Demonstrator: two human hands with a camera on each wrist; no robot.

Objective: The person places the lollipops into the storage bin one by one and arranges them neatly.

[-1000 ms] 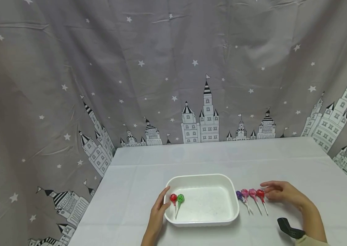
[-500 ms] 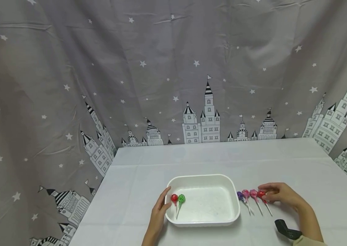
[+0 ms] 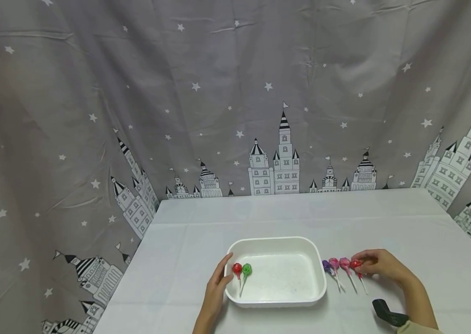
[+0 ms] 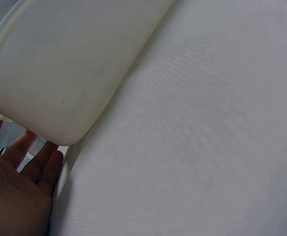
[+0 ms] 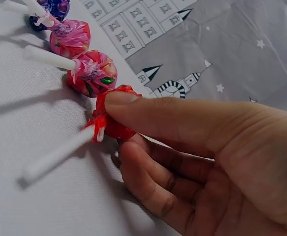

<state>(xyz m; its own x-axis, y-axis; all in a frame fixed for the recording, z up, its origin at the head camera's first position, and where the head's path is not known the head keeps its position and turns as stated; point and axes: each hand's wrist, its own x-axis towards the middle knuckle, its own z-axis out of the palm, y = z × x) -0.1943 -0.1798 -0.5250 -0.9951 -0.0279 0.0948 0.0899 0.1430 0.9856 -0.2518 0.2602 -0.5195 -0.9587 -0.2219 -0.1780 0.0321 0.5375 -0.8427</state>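
My right hand (image 3: 379,264) pinches the wrapped head of a red lollipop (image 3: 355,264) between thumb and fingers. Close up in the right wrist view, the thumb lies over that red wrapper (image 5: 124,129), and the white stick (image 5: 60,153) slants down left. Beside it, a row of lollipops has two pink ones (image 3: 345,263) and a purple one (image 3: 326,266) at the left end. My left hand (image 3: 214,290) rests against the left end of a white tray (image 3: 277,304), fingers fairly straight. In the tray lie a red lollipop (image 3: 237,268) and a green lollipop (image 3: 247,269).
A white cloth (image 3: 168,273) covers the table. Behind it hangs a grey curtain (image 3: 218,69) printed with castles and stars. A black strap-like piece (image 3: 387,313) sits by the right wrist, next to a beige sleeve (image 3: 419,328).
My right hand has moved slightly left and taken hold of the red lollipop's head. Its stick has shifted a little. The left hand stays at the tray.
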